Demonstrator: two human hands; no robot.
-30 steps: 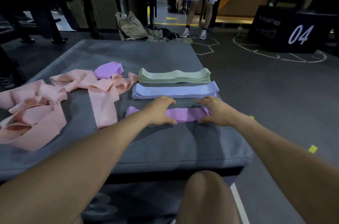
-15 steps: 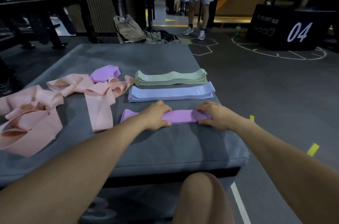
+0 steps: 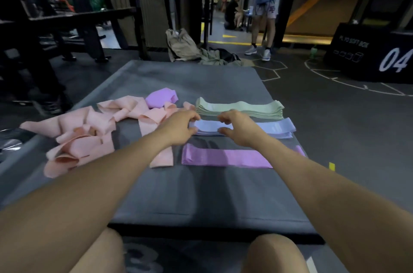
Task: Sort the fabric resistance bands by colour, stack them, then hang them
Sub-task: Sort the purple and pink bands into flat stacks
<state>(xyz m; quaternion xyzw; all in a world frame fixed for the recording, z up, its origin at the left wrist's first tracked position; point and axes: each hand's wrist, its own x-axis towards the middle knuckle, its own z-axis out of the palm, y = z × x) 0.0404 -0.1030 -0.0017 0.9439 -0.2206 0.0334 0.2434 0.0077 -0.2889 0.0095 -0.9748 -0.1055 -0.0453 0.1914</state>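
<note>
Blue stack point(image 3: 274, 129): pale blue bands, flat and neatly piled.
Left hand point(image 3: 178, 127): fingers curled, pinching the stack's left end.
Right hand point(image 3: 239, 128): pinching it mid-length — the stack's remainder extends rightward.
Purple band point(image 3: 225, 157): flat, nearer than both hands — untouched.

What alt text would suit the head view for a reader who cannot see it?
Both hands, left hand and right hand, reach over the blue stack on a grey mat, between the green stack and a flat purple band. Loose pink bands and another purple band lie left.
</note>
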